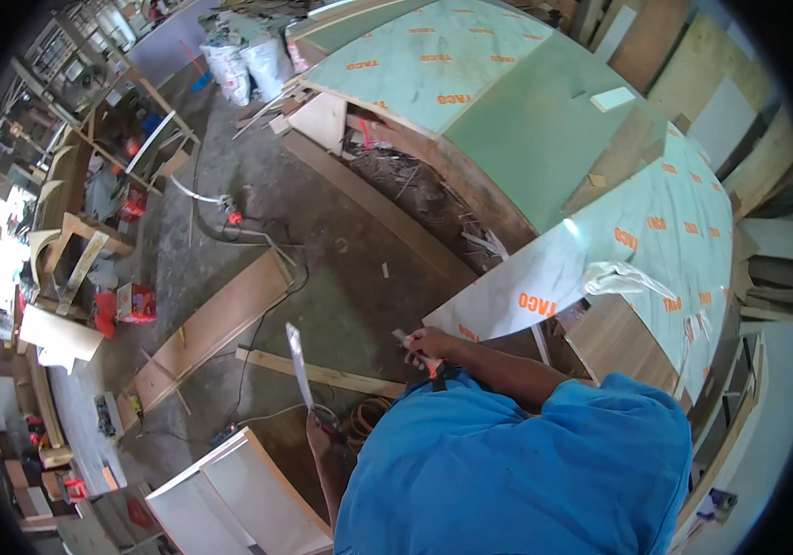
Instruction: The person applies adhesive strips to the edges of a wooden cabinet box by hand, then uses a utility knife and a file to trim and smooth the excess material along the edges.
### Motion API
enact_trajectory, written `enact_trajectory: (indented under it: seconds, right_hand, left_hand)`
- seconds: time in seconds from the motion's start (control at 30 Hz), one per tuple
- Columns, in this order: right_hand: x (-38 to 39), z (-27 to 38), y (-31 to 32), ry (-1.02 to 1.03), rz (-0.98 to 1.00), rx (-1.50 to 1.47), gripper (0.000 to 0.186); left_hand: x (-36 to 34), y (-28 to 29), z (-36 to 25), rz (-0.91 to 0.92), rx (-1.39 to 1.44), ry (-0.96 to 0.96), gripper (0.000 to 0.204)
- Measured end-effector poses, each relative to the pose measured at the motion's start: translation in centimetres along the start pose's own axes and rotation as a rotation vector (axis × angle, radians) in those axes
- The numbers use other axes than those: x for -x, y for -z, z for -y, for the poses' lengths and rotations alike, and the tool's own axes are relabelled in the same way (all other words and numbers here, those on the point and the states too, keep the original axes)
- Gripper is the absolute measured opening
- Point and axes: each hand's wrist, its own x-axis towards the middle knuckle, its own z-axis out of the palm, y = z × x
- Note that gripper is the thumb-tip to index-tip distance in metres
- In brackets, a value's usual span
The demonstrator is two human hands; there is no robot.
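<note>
Person in a blue shirt [517, 472], seen from above. Left hand [316, 433], fingers closed round the lower end of a long pale strip [298, 365] that rises upright over the concrete floor [341, 296]. Right hand [426, 346], fingers closed on a small orange-handled tool [433, 367], just off the near corner of the white laminate sheet [600, 268]. A white cloth [620, 277] lies on that sheet; a wooden plank [216, 324] lies on the floor beyond
</note>
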Motion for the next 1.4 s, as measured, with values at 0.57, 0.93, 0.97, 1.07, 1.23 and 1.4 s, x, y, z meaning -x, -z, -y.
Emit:
enact_trajectory:
  seconds: [0.57,0.93,0.97,1.07,1.23,1.4]
  right_hand:
    - [4.9,8.0,10.5,0.065,-0.282,-0.04,0.03]
    - [10.2,4.6,13.7,0.065,-0.431,0.052,0.029]
    - [9.4,5.1,13.7,0.023,-0.441,0.11,0.03]
    - [5.4,7.6,12.7,-0.077,-0.369,0.395,0.031]
    - [-3.6,12.7,6.2,-0.179,-0.109,0.65,0.033]
    - [-12.0,13.5,-7.2,-0.3,0.246,0.56,0.03]
  left_hand:
    - [-12.9,-32.2,2.0,0.212,-0.528,-0.111,0.025]
    - [-12.1,-35.3,2.1,0.448,-0.47,-0.093,0.021]
    - [-11.6,-33.3,1.0,0.478,-0.379,-0.004,0.02]
    - [-9.6,-25.0,-2.4,0.414,-0.211,-0.021,0.02]
    - [-2.8,-6.0,-3.2,0.148,-0.004,-0.225,0.025]
    - [6.3,9.3,3.9,-0.376,0.442,-0.4,0.033]
